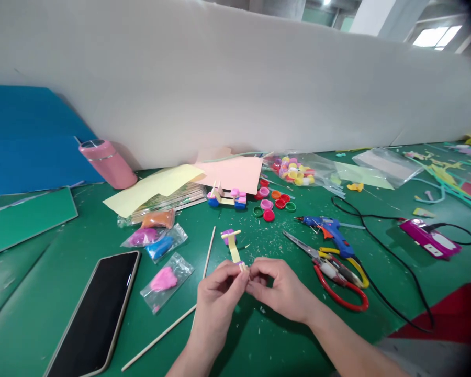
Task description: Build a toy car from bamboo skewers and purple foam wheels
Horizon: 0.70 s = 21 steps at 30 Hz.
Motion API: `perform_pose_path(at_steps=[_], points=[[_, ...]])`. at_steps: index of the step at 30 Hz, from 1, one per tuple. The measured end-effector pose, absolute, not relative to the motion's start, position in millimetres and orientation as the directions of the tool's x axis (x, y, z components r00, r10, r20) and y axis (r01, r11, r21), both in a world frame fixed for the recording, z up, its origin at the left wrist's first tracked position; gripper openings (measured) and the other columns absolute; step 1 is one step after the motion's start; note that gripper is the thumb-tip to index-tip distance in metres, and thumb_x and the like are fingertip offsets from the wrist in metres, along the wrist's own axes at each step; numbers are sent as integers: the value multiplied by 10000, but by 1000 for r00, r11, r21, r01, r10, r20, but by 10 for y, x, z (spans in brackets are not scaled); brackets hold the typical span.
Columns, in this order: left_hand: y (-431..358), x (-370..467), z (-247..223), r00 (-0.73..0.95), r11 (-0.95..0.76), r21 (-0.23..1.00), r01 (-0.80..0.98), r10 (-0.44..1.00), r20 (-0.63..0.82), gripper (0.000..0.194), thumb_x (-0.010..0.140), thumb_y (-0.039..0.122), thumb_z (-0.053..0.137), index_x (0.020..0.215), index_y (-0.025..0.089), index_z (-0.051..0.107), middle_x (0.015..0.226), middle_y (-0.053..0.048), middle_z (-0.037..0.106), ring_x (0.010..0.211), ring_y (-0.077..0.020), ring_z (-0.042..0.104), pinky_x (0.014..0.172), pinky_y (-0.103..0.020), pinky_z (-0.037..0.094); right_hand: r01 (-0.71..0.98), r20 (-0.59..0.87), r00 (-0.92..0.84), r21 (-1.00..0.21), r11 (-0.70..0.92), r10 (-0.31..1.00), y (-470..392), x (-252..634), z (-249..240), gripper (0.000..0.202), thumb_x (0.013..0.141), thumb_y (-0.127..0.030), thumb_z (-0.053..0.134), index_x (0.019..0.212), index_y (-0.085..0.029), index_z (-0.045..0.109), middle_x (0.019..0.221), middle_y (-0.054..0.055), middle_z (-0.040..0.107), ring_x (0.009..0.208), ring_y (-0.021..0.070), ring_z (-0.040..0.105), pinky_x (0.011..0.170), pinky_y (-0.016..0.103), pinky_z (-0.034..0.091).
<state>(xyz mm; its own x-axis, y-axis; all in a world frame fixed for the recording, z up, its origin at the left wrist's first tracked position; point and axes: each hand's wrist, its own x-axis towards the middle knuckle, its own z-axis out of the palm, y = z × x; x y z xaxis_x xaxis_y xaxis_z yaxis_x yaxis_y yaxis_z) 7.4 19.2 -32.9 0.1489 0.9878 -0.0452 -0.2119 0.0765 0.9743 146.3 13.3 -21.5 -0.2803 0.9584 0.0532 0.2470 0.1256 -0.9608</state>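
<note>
My left hand (221, 296) pinches the near end of a small craft-stick model (234, 250) between thumb and fingers. The model is a pale flat stick with purple clay at both ends and a short crosspiece at the far end. Touching that same near end are the closed fingertips of my right hand (280, 287); whatever they pinch is hidden. Farther back stands a similar finished-looking model (226, 198) with blue wheels and pink parts. Loose coloured bottle caps (269, 215) lie to its right.
Scissors (339, 280) and a blue hot glue gun (329, 230) lie right of my hands, with a black cord. Thin wooden sticks (160, 337), clay packets (165, 283) and a phone (94, 314) are on the left. A pink bottle (108, 163) leans behind.
</note>
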Motion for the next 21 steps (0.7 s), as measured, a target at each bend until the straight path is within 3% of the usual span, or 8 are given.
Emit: perform_pose_path(at_steps=[6, 12, 15, 18, 21], points=[[216, 50, -276, 139, 71, 984, -161, 989, -48, 69, 708, 209, 654, 650, 176, 670, 632, 19, 553, 617, -114, 498, 588, -217, 394, 284, 44, -324, -948, 141, 945, 148, 1485, -198, 139, 784, -257, 608, 690, -155, 598, 635, -40, 456, 563, 87, 424, 517, 196, 363], [332, -121, -174, 69, 47, 997, -60, 997, -43, 88, 727, 240, 648, 658, 186, 653, 617, 44, 519, 586, -86, 416, 536, -189, 322, 361, 49, -206, -924, 122, 977, 222, 1700, -252, 184, 847, -339, 501, 932, -191, 571, 655, -38, 485, 569, 104, 439, 517, 206, 371], [421, -151, -142, 22, 29, 1000, -4, 999, -29, 92, 724, 255, 652, 665, 184, 650, 617, 42, 522, 589, -91, 406, 536, -198, 310, 437, 82, -87, -893, 112, 993, 261, 1809, -349, 201, 870, -353, 447, 787, -186, 524, 621, -44, 432, 555, 108, 412, 500, 214, 339], [484, -104, -184, 17, 28, 1000, -5, 999, -28, 90, 715, 255, 657, 671, 176, 656, 616, 31, 539, 606, -105, 430, 558, -210, 326, 514, 94, -79, -849, 121, 992, 248, 1793, -437, 298, 865, -362, 450, 620, -193, 463, 538, -59, 386, 497, 105, 381, 465, 219, 304], [495, -35, -303, 26, 40, 998, -56, 999, -39, 109, 730, 263, 637, 675, 171, 652, 632, 20, 560, 635, -118, 469, 603, -221, 360, 564, 100, -141, -810, 163, 985, 207, 1669, -490, 156, 808, -337, 545, 760, -189, 537, 648, -26, 521, 569, 125, 477, 517, 228, 379]])
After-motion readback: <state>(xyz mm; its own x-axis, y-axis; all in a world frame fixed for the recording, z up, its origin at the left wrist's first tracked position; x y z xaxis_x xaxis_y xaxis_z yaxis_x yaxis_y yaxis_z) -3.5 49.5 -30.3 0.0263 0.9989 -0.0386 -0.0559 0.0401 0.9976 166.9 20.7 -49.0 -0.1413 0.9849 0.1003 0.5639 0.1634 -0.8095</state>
